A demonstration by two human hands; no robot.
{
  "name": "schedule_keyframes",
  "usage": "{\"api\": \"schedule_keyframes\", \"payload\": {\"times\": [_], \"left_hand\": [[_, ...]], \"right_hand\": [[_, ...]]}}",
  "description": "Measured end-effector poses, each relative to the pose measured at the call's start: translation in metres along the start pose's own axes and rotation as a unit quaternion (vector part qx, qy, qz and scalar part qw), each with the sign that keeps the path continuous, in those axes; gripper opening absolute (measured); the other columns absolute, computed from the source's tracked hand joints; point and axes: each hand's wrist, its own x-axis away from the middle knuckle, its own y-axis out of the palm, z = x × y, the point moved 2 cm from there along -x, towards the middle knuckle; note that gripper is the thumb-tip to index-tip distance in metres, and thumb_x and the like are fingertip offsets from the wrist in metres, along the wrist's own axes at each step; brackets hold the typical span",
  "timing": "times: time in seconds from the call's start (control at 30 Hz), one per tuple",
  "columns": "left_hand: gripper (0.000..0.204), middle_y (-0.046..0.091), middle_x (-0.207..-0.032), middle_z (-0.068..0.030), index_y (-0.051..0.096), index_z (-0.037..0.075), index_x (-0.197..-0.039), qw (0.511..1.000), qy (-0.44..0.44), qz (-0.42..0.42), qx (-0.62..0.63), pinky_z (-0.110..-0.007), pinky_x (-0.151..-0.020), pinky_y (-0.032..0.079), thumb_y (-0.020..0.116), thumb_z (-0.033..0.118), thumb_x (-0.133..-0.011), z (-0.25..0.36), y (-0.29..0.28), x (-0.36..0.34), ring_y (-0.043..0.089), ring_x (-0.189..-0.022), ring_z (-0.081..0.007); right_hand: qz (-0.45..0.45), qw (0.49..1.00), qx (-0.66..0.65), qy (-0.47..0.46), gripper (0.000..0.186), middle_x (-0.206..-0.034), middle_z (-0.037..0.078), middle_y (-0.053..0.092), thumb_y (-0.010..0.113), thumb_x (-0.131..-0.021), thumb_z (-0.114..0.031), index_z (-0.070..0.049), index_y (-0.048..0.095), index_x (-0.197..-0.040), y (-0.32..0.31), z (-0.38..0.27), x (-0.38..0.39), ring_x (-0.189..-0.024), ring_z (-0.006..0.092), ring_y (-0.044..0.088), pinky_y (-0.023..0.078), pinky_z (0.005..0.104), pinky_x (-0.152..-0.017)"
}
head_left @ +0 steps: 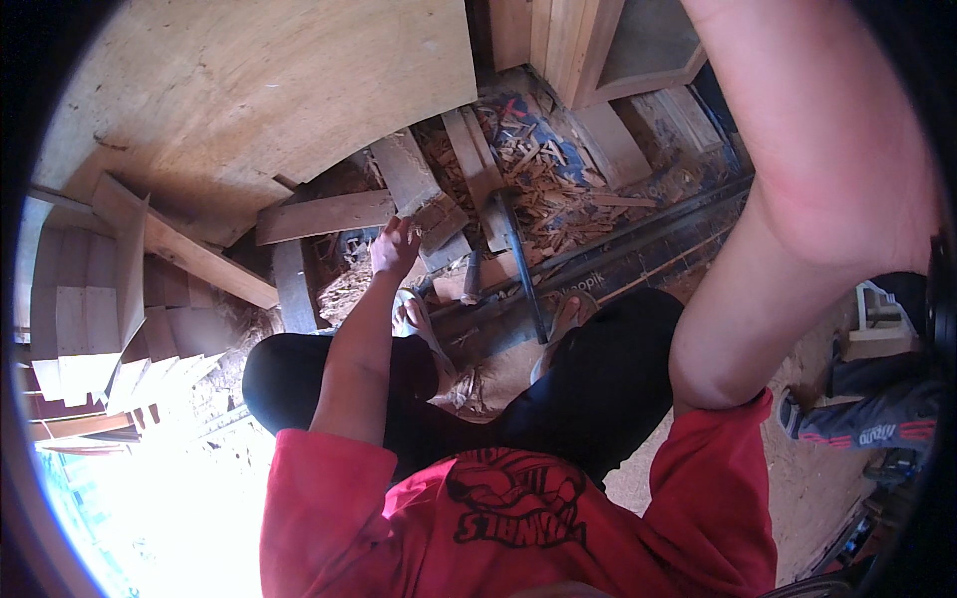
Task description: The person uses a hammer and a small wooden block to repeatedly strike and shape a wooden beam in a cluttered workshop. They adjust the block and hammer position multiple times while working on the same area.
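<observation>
My left hand reaches down in front of my knees, its fingers curled at the near edge of a short wooden block. The block lies across the end of a plank. Right of it, a long dark bar-like tool with a short crosswise head, hammer-like, rests across the wood and a dark rail. Between them is a short tool with a wooden handle, perhaps a chisel. My right arm is raised and bent very near the camera; its hand is outside the picture.
Wood chips cover the ground among loose planks. A large plywood sheet fills the far left, and stacked thin boards stand at the left. Framed wooden panels lean at the back. Another person's leg shows at the right.
</observation>
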Motion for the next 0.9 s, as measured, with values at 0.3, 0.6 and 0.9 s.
{"api": "schedule_keyframes", "payload": {"times": [0.3,0.6,0.9], "left_hand": [[0.015,0.068,-0.108,-0.0086,0.076,0.018,-0.109,0.996,0.064,-0.004,-0.055,-0.052,-0.078,0.065,0.063,0.021,-0.101,0.006,-0.011,-0.008,0.073,-0.102,-0.0351],[0.024,0.071,-0.114,-0.0147,0.076,0.016,-0.110,0.998,-0.015,-0.047,-0.026,-0.058,-0.086,0.061,0.058,0.030,-0.106,0.004,-0.004,-0.022,0.074,-0.102,-0.0441],[0.032,0.073,-0.120,-0.0257,0.076,0.012,-0.123,0.981,-0.153,0.109,0.048,-0.058,-0.094,0.058,0.058,0.033,-0.106,-0.028,0.003,-0.043,0.072,-0.111,-0.0474]], "right_hand": [[0.013,1.000,-0.002,-0.012,0.042,-0.120,0.013,0.065,0.049,-0.113,-0.032,-0.001,0.056,-0.141,-0.003,0.002,0.005,-0.111,0.0305,0.062,0.046,0.0488,-0.103],[0.012,0.999,-0.024,-0.036,0.039,-0.116,0.011,0.069,0.052,-0.113,-0.031,-0.002,0.060,-0.138,0.013,-0.003,0.000,-0.107,0.0287,0.066,0.050,0.0464,-0.100],[-0.097,0.995,0.004,-0.039,0.035,-0.111,0.009,0.073,0.055,-0.113,-0.029,-0.003,0.065,-0.135,0.117,0.071,-0.059,-0.102,0.0270,0.069,0.054,0.0439,-0.097]]}}
